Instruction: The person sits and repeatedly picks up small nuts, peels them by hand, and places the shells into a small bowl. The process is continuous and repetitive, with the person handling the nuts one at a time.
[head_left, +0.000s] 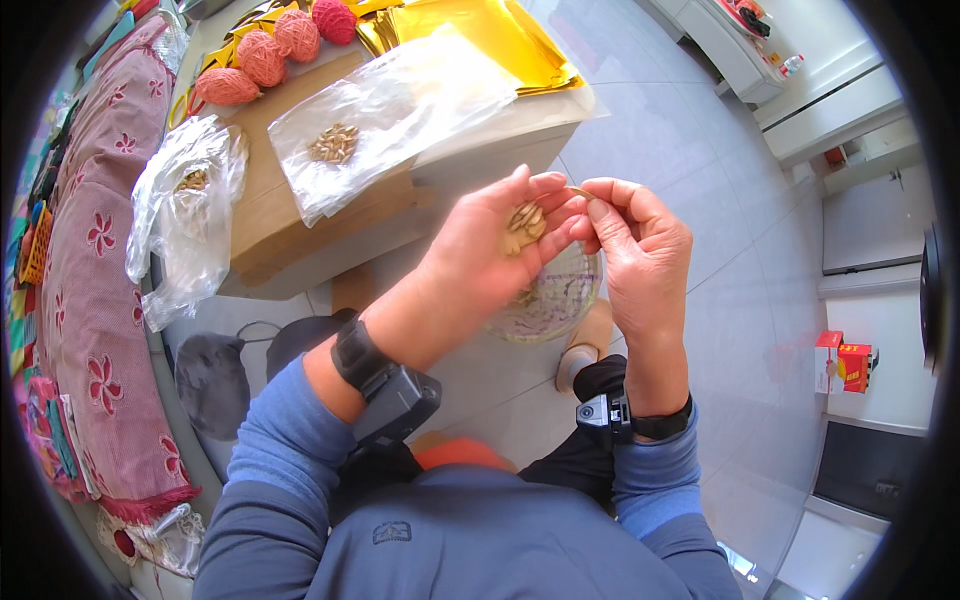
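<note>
My left hand (491, 232) is turned palm up and cupped under a small heap of pale tan seeds in their shells (526, 223). Against its fingertips, my right hand (637, 232) pinches one single seed (582, 193) between thumb and forefinger. Beneath both hands stands a round see-through container with a purple pattern (566, 296), partly hidden by them; some tan bits show inside. On the table in front, another small pile of seeds (334, 143) lies on a clear plastic bag (405, 112). A crumpled plastic bag (187, 202) at the table's left corner holds more seeds (193, 180).
Pink and red yarn balls (262, 58) and a stack of gold foil sheets (480, 37) sit farther back on the cardboard-topped table (251, 150). A sofa with a pink cover (97, 300) runs along the left. Red boxes (844, 364) stand at the right.
</note>
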